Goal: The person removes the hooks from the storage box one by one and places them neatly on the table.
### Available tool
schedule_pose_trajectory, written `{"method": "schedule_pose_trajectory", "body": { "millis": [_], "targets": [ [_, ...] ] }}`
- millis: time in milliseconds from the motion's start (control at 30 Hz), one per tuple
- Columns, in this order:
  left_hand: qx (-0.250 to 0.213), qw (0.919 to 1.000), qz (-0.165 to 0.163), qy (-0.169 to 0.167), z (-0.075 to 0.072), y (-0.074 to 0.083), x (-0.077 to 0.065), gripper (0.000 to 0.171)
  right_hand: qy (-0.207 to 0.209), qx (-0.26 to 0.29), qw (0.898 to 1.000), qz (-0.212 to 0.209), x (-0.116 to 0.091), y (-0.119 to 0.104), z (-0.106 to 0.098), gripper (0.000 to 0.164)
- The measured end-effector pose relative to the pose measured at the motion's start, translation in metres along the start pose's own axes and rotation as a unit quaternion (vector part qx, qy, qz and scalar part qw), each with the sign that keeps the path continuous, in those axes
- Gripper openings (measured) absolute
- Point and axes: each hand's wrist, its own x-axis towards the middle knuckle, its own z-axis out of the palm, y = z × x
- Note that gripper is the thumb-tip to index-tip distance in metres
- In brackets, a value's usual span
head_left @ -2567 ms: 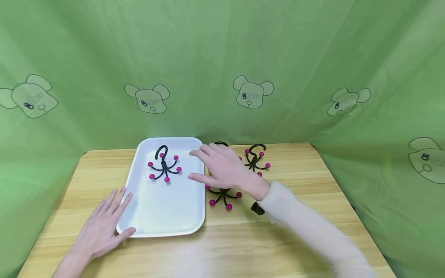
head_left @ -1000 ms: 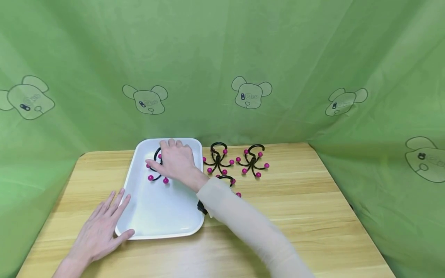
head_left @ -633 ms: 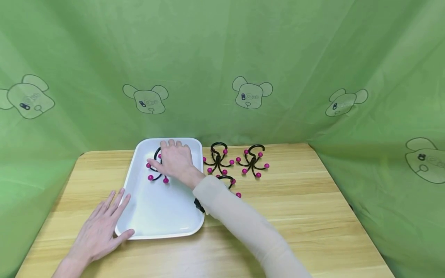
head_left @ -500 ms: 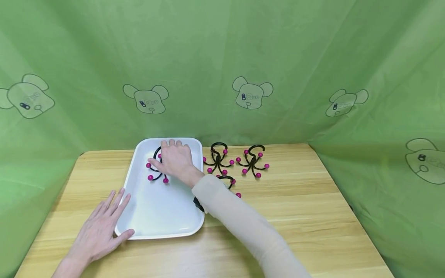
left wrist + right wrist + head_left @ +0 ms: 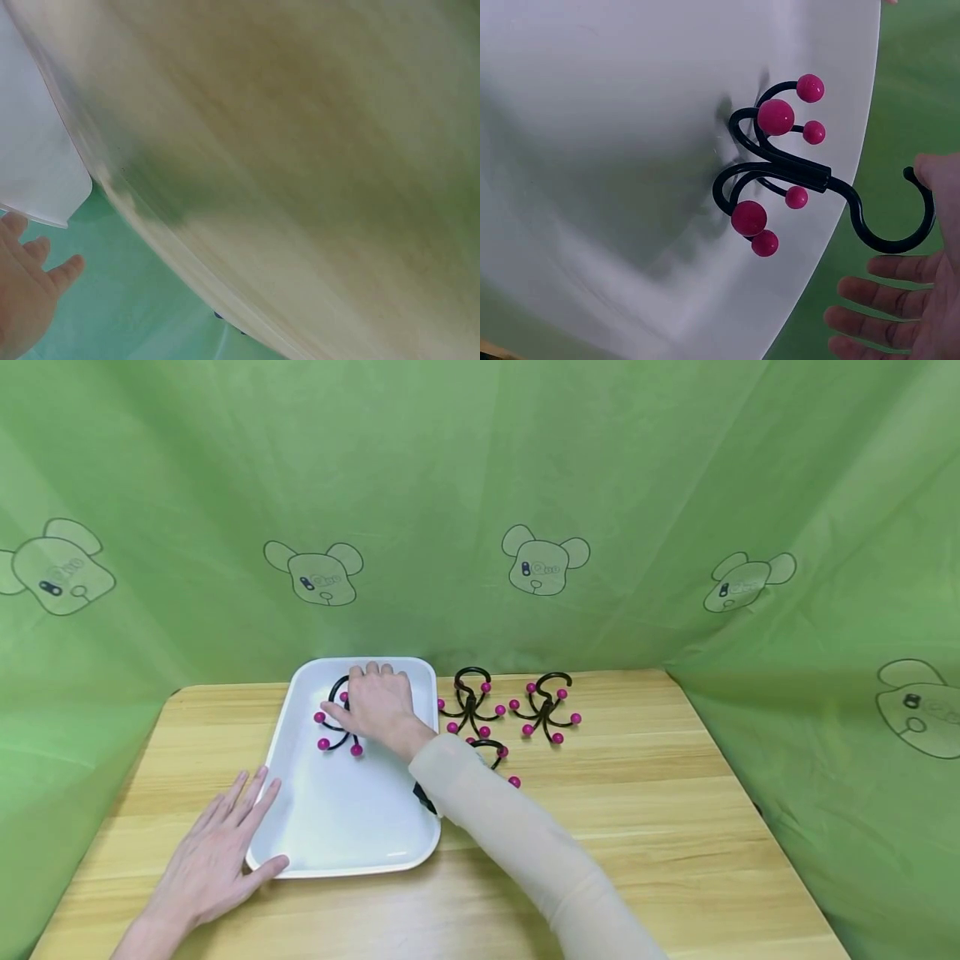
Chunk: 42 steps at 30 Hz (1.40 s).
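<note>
A black multi-arm hanger (image 5: 802,171) with pink ball tips and a curved hook lies in the white tray (image 5: 352,847). In the head view my right hand (image 5: 381,706) covers much of this hanger (image 5: 335,727). The right wrist view has the right hand (image 5: 922,285) at the hook, thumb by its tip and the fingers extended below the curve; I see no firm grip, and whether skin touches the hook is unclear. My left hand (image 5: 216,852), fingers spread, rests at the tray's left edge. Only part of the left hand (image 5: 26,292) shows in the left wrist view.
Right of the tray, two similar hangers (image 5: 470,703) lie at the back of the wooden table (image 5: 637,810). A third hanger (image 5: 491,745) is partly hidden by the right sleeve (image 5: 525,839). A green curtain (image 5: 420,485) stands behind and at the sides.
My right hand has moved left from above the hangers on the table to the hanger in the tray, and has stayed nearly still there for the last second. The left hand keeps its place.
</note>
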Motion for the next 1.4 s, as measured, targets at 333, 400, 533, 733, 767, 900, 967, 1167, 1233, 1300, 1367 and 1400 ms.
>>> {"method": "schedule_pose_trajectory", "body": {
  "millis": [333,400,533,733,767,900,967,1167,1233,1300,1367,1400],
  "targets": [
    [-0.002,1.0,-0.003,-0.001,-0.0007,0.0004,-0.0008,0.103,-0.015,0.01,1.0,-0.008,0.0013,0.0014,0.0011,0.073],
    [-0.003,1.0,-0.003,-0.001,-0.0006,0.0003,-0.0008,0.103,-0.013,0.013,1.0,-0.013,0.0011,0.0019,0.001,0.071],
    [-0.002,1.0,-0.001,0.0,-0.0004,-0.0001,-0.0009,0.103,-0.011,0.024,0.999,-0.021,0.0012,0.0026,0.0011,0.066],
    [-0.002,1.0,0.0,0.001,-0.0001,-0.0007,-0.0011,0.103,-0.001,0.033,0.999,-0.032,0.0027,0.0042,0.0018,0.057],
    [-0.003,1.0,0.0,0.002,-0.0001,-0.0008,-0.0011,0.103,0.001,0.032,0.999,-0.033,0.0031,0.0045,0.002,0.055],
    [-0.003,1.0,0.001,0.003,0.0,-0.0011,-0.001,0.102,0.008,0.027,0.999,-0.035,0.0043,0.0049,0.002,0.051],
    [-0.002,1.0,0.001,0.002,-0.0001,-0.0012,-0.0008,0.102,0.011,0.026,0.999,-0.037,0.0045,0.0051,0.0019,0.051],
    [-0.003,1.0,-0.002,-0.001,-0.0002,-0.0013,-0.0002,0.102,0.017,0.028,0.999,-0.039,0.005,0.0057,0.0018,0.056],
    [-0.003,1.0,-0.002,-0.002,-0.0002,-0.0014,0.0001,0.102,0.016,0.031,0.999,-0.038,0.0058,0.0058,0.0021,0.057],
    [-0.003,1.0,-0.002,-0.001,-0.0003,-0.0014,0.0004,0.102,0.016,0.035,0.999,-0.036,0.0064,0.0063,0.0021,0.057],
    [-0.003,1.0,-0.002,-0.001,-0.0002,-0.0015,0.0008,0.102,0.015,0.04,0.999,-0.032,0.0068,0.0068,0.002,0.057],
    [-0.004,1.0,-0.002,-0.001,-0.0003,-0.0014,0.001,0.102,0.014,0.044,0.998,-0.03,0.0069,0.0072,0.0018,0.056]
  ]
}}
